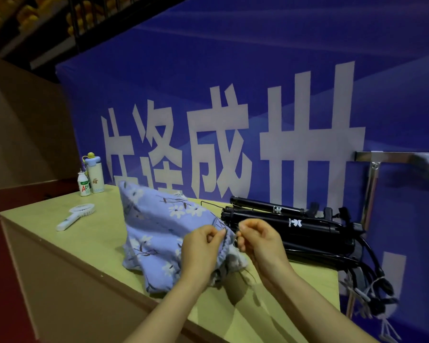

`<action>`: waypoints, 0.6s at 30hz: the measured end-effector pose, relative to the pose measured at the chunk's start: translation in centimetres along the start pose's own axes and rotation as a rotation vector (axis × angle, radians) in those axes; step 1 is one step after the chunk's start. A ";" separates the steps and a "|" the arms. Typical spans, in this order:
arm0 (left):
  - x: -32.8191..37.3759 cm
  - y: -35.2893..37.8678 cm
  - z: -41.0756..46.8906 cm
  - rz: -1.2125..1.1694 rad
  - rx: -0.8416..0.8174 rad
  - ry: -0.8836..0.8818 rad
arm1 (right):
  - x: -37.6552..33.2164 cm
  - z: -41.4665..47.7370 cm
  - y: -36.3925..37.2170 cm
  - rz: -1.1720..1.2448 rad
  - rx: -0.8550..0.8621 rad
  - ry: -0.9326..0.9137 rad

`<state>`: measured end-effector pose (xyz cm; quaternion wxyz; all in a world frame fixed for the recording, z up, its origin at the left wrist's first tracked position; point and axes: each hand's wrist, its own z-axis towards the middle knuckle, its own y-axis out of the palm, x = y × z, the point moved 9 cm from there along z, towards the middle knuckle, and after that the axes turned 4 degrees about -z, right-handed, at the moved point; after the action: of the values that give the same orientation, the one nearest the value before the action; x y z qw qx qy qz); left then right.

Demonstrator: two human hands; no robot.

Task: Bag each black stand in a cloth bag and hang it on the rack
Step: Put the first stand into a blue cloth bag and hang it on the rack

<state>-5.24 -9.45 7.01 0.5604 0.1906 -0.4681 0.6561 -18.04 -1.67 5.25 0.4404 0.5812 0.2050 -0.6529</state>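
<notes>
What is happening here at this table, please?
A person is working at the mouth of a blue floral cloth bag that lies on the pale wooden table. The left hand pinches the gathered opening, and the right hand pinches what looks like its drawstring. Whether a stand is already inside cannot be told. Two folded black stands lie beside the bag, not yet bagged. A metal rack stands at the right, with dark items hanging below it.

I see soft matt floral cloth on the bag (159, 233), satin black metal on the stands (295, 226), smooth pale wood on the table (60, 233), shiny chrome rack (372, 194), glossy white plastic fan (74, 216), taut blue fabric banner (233, 70)
</notes>
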 end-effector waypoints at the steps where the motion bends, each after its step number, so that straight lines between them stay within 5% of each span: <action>1: 0.7 -0.8 0.0 0.001 0.005 0.000 | -1.5 -0.9 1.0 -0.034 -0.052 -0.052; 7: 5.6 -8.3 -1.3 0.024 0.089 0.067 | -8.2 -8.4 8.7 -0.819 -0.287 -0.623; 10: 8.1 -12.2 -3.1 0.132 0.153 0.180 | -10.2 -11.4 11.1 -0.968 -0.314 -0.847; 18: 11.0 -21.7 -7.7 0.516 0.355 0.327 | -8.3 -14.7 17.8 -1.432 -0.509 -0.835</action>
<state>13.37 1.60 20.50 0.4019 0.0528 -0.2836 0.8691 4.39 3.22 13.80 0.0790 -0.0912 0.4830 -0.8673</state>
